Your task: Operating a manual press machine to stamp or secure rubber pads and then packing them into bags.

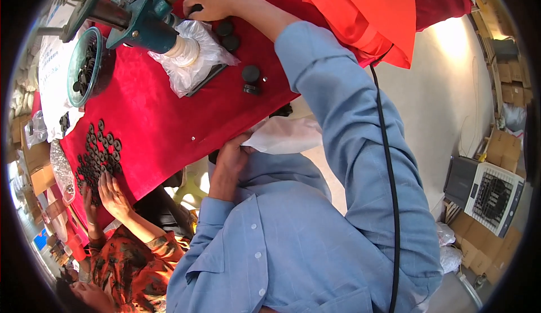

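My left hand (pixel 231 156) is closed at the red table's near edge, gripping a thin white plastic bag (pixel 284 136) that hangs over my lap. My right hand (pixel 211 1) reaches across the table beside a dark green hand press (pixel 147 24), fingers curled round a small black round cap (pixel 196 9), mostly hidden. Just below that hand lie more black caps (pixel 227 36). Under the press's pale round head, a crumpled clear plastic bag (pixel 193 65) covers a dark flat base. Nearer me, a black cap (pixel 251 74) stands by another on its side.
A clear bowl (pixel 85 68) of black parts stands left of the press. At the lower left, a co-worker's hands (pixel 114 196) are among many black rings (pixel 101 147). Orange-red fabric (pixel 360 14) lies at the far right. A black cable (pixel 387 161) runs past my right arm.
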The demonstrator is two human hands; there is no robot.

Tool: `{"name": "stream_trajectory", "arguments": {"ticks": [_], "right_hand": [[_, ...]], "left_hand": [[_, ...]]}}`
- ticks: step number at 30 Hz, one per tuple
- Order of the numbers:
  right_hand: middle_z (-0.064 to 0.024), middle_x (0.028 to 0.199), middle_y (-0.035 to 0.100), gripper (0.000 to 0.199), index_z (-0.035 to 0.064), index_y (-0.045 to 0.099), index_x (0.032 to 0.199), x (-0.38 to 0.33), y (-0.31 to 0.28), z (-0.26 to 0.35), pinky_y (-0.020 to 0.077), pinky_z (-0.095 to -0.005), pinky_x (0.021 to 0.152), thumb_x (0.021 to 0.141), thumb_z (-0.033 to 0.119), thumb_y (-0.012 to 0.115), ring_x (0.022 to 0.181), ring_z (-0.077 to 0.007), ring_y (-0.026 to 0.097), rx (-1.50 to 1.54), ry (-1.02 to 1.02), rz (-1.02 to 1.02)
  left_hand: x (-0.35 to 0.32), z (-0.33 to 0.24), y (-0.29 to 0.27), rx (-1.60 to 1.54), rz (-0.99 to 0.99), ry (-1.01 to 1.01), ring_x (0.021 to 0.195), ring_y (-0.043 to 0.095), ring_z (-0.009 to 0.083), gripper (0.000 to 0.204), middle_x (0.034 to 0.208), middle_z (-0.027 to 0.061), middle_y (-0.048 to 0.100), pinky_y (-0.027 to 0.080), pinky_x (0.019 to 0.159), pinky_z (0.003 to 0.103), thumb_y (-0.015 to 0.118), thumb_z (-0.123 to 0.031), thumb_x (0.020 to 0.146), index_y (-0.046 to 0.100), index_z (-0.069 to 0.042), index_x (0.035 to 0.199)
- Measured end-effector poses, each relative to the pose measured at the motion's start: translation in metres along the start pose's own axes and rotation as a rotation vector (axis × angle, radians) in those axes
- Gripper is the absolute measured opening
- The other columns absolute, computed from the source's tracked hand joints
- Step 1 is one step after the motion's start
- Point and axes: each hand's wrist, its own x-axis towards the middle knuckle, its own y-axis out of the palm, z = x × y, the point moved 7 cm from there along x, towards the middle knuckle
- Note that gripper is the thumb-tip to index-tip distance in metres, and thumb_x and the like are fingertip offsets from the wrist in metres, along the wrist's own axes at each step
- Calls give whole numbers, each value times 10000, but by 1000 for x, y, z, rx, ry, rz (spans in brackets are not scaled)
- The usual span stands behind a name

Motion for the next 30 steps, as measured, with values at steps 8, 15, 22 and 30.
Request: {"name": "stream_trajectory", "arguments": {"ticks": [8, 15, 22, 30], "right_hand": [[-47, 1230, 644, 312, 164, 730, 1044, -101, -27, 20, 399, -488, 1055, 839, 398, 705, 1199, -298, 577, 65, -52, -188], [-134, 1282, 587, 553, 174, 700, 1124, -185, -54, 88, 319, -638, 1070, 693, 501, 816, 1315, -376, 480, 51, 47, -237], [-108, 1306, 587, 412, 158, 716, 1051, -213, -49, 117, 318, -637, 1087, 723, 386, 816, 1330, -375, 488, -29, 211, -287], [-77, 1289, 596, 326, 175, 726, 1010, -238, -54, 116, 305, -630, 1101, 751, 356, 805, 1337, -346, 487, 2, 235, -259]], "left_hand": [[5, 5, -1, 36, -5, -53, 1022, 711, 308, 354, 1172, 173, 700, 622, 835, 448, 569, -32, 915, 610, 44, 1259], [1, -1, 11, 2, 67, -21, 1060, 702, 309, 371, 1193, 170, 694, 623, 839, 440, 573, -34, 914, 600, 41, 1276], [6, 6, 1, 2, 64, -38, 1044, 705, 294, 386, 1201, 156, 695, 624, 815, 431, 577, -58, 930, 594, 15, 1309], [8, 12, -5, -13, 82, -59, 1045, 704, 292, 385, 1207, 154, 693, 626, 810, 429, 585, -64, 934, 596, 18, 1309]]}}
